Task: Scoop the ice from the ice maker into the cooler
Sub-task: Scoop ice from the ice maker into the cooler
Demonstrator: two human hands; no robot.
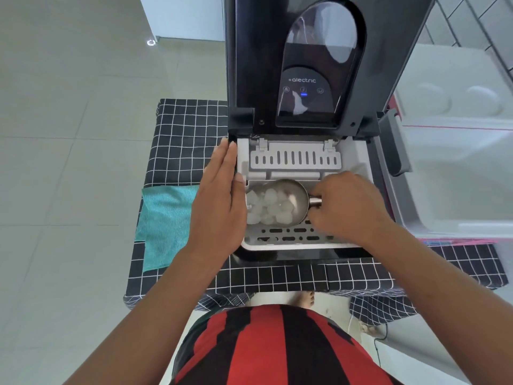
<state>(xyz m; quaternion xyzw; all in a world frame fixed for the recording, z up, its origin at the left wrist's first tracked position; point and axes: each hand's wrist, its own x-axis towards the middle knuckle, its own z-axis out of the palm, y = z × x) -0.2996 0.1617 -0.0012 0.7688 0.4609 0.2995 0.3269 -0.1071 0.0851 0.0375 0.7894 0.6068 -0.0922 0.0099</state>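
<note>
Right hand clenched round handle of metal scoop, fingers curled over it, handle stub showing at hand's 9 o'clock. Scoop bowl points toward 9 o'clock, lying in ice maker's white basket, loaded with ice chunks. Left hand flat and released, fingers straight pointing 12 o'clock, palm pressed on left edge of ice maker, grasping nothing. Some ice sits just at scoop mouth beside left hand. Lid of ice maker stands open at 12 o'clock, black, "alectric" panel with blue light. Machine rests on table with black grid cloth. Teal towel at 9 o'clock of left hand, lying on cloth. Cooler, white inside with grey rim, open at 3 o'clock, just beside the ice maker.
</note>
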